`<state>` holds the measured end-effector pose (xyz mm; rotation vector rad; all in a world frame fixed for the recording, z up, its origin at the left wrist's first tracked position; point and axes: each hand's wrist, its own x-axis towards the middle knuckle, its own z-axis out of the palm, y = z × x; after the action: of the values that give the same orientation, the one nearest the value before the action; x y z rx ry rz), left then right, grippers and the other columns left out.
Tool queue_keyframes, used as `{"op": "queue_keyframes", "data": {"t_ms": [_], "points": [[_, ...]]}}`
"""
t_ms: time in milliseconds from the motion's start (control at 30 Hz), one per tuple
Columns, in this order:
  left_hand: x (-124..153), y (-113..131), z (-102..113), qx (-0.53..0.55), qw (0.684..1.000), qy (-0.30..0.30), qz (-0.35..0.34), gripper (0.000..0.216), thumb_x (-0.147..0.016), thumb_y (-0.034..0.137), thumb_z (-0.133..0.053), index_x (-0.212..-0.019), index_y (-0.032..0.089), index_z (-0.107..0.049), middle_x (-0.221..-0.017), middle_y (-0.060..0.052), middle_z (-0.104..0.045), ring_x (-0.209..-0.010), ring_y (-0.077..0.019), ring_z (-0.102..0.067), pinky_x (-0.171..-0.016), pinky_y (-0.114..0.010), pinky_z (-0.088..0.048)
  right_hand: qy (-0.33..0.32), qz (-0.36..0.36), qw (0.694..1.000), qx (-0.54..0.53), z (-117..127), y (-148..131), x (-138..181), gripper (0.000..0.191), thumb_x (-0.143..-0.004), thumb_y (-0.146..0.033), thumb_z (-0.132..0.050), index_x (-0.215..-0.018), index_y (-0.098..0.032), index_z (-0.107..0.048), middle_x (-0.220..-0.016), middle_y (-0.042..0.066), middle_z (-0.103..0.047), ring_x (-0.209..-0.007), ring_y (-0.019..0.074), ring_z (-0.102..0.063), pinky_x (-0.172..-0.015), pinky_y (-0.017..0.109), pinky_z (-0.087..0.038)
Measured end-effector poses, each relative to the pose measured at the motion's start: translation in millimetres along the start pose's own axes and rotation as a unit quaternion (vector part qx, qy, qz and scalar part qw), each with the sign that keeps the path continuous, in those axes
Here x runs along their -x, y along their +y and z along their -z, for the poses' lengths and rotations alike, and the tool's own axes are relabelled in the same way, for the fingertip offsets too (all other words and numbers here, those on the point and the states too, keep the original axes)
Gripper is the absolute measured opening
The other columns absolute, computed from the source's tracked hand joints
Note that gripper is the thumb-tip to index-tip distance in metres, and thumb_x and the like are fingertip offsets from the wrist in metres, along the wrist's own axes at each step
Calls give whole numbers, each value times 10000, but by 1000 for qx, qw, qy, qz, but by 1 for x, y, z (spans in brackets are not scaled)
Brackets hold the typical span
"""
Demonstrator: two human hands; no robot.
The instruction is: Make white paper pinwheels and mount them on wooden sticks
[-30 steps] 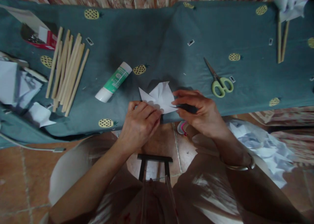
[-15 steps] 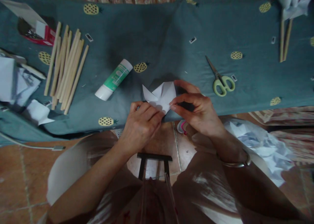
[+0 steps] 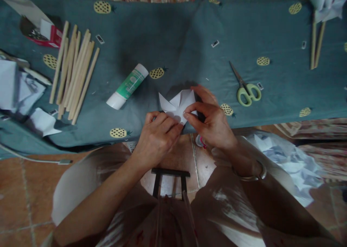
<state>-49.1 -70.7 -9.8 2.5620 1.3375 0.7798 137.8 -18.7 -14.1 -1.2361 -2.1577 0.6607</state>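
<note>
A folded white paper piece (image 3: 177, 104) with pointed flaps lies at the front edge of the cloth, between my hands. My left hand (image 3: 159, 137) is closed on its lower left side, fingers curled over the paper. Thumb and index finger of my right hand (image 3: 213, 120) pinch at the paper's middle right, while its other fingers reach behind the right flap. A white and green glue stick (image 3: 128, 86) lies to the left of the paper. Scissors with light green handles (image 3: 248, 91) rest to the right.
Wooden sticks (image 3: 74, 73) lie in a bundle at left, near a red box (image 3: 45, 35) and paper pieces (image 3: 18, 90). Paper on two sticks (image 3: 317, 44) is at the far right. A clear bag of folded papers (image 3: 290, 164) sits below the table's right side.
My right hand has moved slightly left, its thumb and index finger shifting from the paper's right edge inward over it. The left hand stays on the paper.
</note>
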Motion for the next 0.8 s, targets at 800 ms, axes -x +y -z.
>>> {"op": "queue_keyframes", "data": {"t_ms": [800], "points": [[1, -1, 0, 8, 1000, 17, -3, 145, -924, 160, -571, -1039, 144, -658, -907, -48, -743, -852, -194, -632, -776, -368, -427, 22, -19, 1000, -10, -9, -3, 1, 75, -844, -189, -622, -791, -235, -647, -1369, 62, -572, -1356, 288, -473, -1126, 525, -393]]}}
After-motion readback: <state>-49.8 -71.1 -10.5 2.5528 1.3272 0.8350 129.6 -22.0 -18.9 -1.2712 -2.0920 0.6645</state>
